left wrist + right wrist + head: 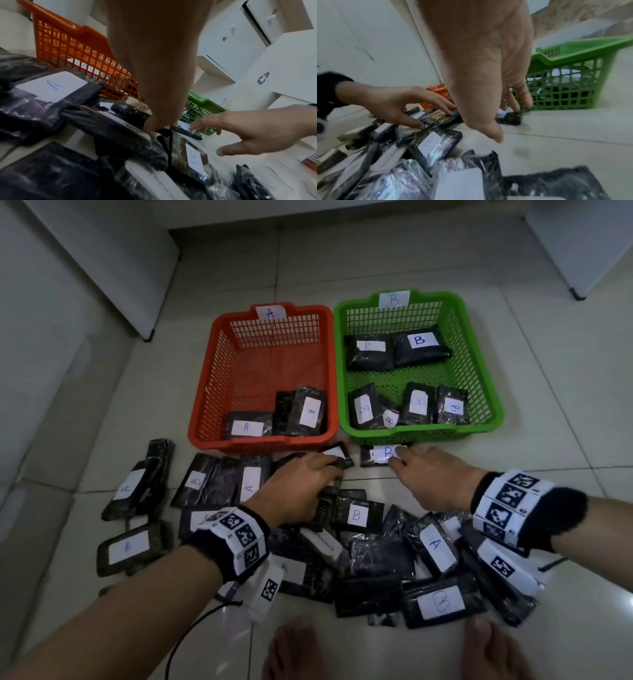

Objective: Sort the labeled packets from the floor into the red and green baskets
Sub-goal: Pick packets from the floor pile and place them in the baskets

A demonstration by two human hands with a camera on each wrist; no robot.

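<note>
The red basket (202,392), tagged A, holds a few A packets. To its right the green basket (493,392), tagged B, holds several B packets. Black packets with white A or B labels lie heaped on the floor (376,553) in front of them. My left hand (329,474) reaches over the heap and pinches a black packet (344,455) between fingers and thumb, just before the red basket. My right hand (402,463) is stretched out flat. Its fingertips rest on a B packet (380,456) lying against the green basket's near wall, with the thumb (221,152) held apart.
White cabinets (85,285) stand along the left and at the far right (582,244). My two bare feet (291,652) sit at the bottom edge. A black cable (191,635) trails from the left wrist. Bare tile (565,460) lies right of the green basket.
</note>
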